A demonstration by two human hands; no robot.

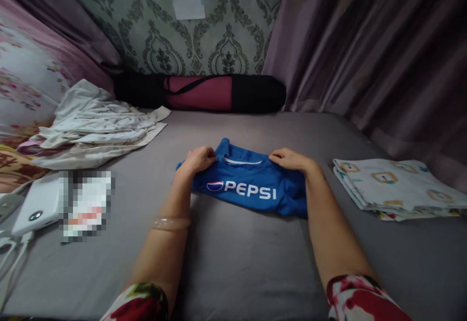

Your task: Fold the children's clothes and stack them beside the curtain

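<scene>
A blue T-shirt with white PEPSI lettering lies on the grey bed sheet, its collar toward the far side and its lower part out of sight. My left hand pinches the cloth at the shoulder left of the collar. At the opposite shoulder, my right hand grips the fabric between thumb and fingers. Both sleeves spread out beyond my wrists, partly covered by my forearms. A pale bangle circles my left forearm.
Folded patterned cloths lie to the right. On the left are a crumpled white cloth, a white power bank with cables and a blurred-out packet. A black and maroon long bag rests against the wall.
</scene>
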